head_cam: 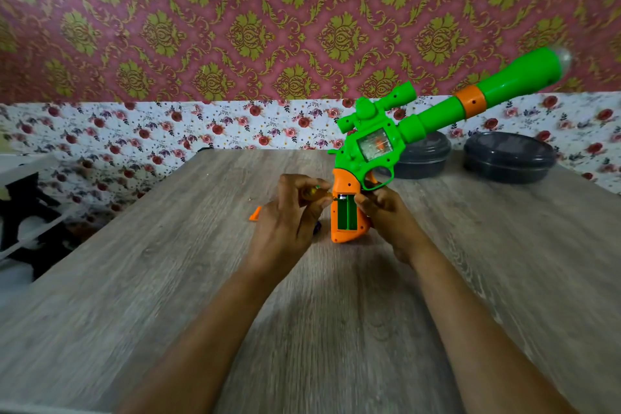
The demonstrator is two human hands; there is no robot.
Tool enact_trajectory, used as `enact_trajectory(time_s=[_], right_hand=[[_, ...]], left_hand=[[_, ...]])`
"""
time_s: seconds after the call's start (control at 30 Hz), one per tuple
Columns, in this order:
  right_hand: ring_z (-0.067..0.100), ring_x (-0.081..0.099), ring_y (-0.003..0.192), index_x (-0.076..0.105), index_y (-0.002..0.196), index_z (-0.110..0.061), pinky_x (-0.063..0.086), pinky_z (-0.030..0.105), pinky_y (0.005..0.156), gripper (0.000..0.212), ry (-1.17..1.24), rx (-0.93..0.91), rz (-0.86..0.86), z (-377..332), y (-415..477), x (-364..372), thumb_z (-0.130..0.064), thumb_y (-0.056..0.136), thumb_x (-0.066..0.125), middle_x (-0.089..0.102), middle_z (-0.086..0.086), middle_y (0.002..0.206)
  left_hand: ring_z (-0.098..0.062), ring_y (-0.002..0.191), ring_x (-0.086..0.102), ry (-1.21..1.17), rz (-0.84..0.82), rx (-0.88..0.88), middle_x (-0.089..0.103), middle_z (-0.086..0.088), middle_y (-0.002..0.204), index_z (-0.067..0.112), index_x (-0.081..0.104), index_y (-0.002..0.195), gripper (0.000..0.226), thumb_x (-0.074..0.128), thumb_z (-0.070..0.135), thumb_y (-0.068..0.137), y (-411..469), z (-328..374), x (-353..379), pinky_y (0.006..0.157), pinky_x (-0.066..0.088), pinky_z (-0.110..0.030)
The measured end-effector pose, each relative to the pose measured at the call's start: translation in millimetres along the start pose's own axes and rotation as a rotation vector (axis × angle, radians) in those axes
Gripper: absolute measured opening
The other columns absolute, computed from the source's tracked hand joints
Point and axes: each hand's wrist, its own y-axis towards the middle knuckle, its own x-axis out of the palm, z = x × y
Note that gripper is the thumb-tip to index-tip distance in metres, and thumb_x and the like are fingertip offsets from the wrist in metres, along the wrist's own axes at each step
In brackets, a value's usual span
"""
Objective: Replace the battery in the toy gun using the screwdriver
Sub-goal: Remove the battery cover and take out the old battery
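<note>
A green toy gun (426,118) with an orange grip (346,188) stands on its butt on the wooden table (168,262), barrel tilted up to the right. The battery compartment (346,213) in the grip is uncovered and shows green inside. My right hand (386,215) grips the orange grip from the right, below the trigger guard. My left hand (289,212) holds a small screwdriver (314,192) with a yellow handle, its tip at the compartment's upper left edge. An orange cover (255,213) lies on the table left of my left hand. A dark object, partly hidden, lies beneath my left hand.
Two dark round lidded containers (420,158) (509,158) stand at the back right of the table, behind the gun. A floral cloth hangs at the back wall. To the left, off the table's edge, stands black and white furniture (27,212).
</note>
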Motion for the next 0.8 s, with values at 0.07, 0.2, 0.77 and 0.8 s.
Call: enact_trajectory(time_s=[0.07, 0.2, 0.77, 0.8], right_hand=[[-0.01, 0.06, 0.062, 0.058, 0.087, -0.019, 0.046, 0.009, 0.058, 0.023, 0.025, 0.013, 0.003, 1.5, 0.7, -0.6, -0.004, 0.095, 0.043, 0.066, -0.015, 0.064], [-0.005, 0.062, 0.062, 0.058, 0.094, -0.016, 0.05, 0.016, 0.055, 0.017, 0.097, 0.066, 0.003, 2.6, 0.4, -0.7, -0.006, 0.095, 0.044, 0.063, -0.003, 0.076], [0.006, 0.057, 0.066, 0.06, 0.083, -0.015, 0.048, 0.028, 0.07, 0.01, 0.112, 0.1, 0.05, 6.4, 1.6, -5.1, -0.012, 0.091, 0.055, 0.061, -0.006, 0.068], [0.001, 0.059, 0.062, 0.06, 0.083, -0.015, 0.05, 0.024, 0.066, 0.013, 0.117, 0.098, 0.049, 6.8, 1.5, -5.2, -0.009, 0.092, 0.052, 0.063, -0.009, 0.063]], left_hand=[[-0.007, 0.091, 0.066, 0.013, -0.001, 0.018, 0.063, 0.005, 0.107, 0.025, 0.038, 0.105, 0.02, 0.051, 0.022, 0.091, -1.4, 0.8, 0.3, 0.073, 0.055, -0.029], [-0.009, 0.088, 0.066, 0.025, 0.005, 0.03, 0.062, 0.007, 0.106, 0.025, 0.038, 0.105, 0.021, 0.052, 0.019, 0.091, -1.0, 1.1, 0.8, 0.07, 0.055, -0.03], [0.005, 0.087, 0.064, 0.001, 0.005, 0.016, 0.06, 0.021, 0.098, 0.022, 0.036, 0.1, 0.019, 0.052, 0.02, 0.091, 1.3, 0.7, -2.7, 0.07, 0.052, -0.012], [0.009, 0.089, 0.063, -0.001, 0.032, 0.012, 0.06, 0.02, 0.099, 0.024, 0.036, 0.1, 0.02, 0.053, 0.018, 0.091, 2.1, 0.4, -2.6, 0.072, 0.05, -0.009]])
